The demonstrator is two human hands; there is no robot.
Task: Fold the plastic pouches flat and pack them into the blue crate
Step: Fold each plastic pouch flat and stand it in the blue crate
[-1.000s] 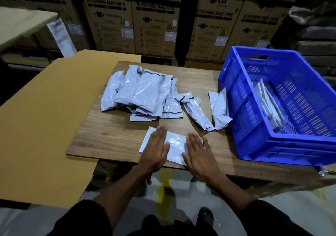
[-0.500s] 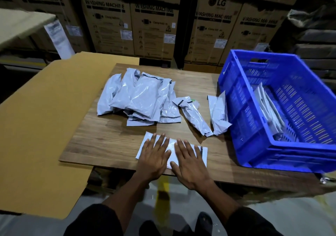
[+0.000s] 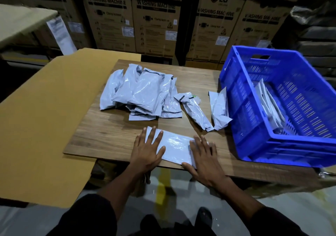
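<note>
A flat grey plastic pouch lies near the front edge of the wooden table. My left hand presses its left end with straight fingers. My right hand presses its right end, fingers spread flat. Behind them sits a heap of several crumpled grey pouches. Two more loose pouches, one rolled and one leaning against the crate, lie to the right. The blue crate stands at the table's right with flat pouches stacked on edge inside it.
A large yellow-brown cardboard sheet covers the area left of the table. Stacked washing machine cartons form a wall behind. A paper label hangs at the back left. My feet and the grey floor show below the table's edge.
My two hands were close together over the pouch's middle; they have slid apart toward its ends, baring the centre. The view has shifted slightly.
</note>
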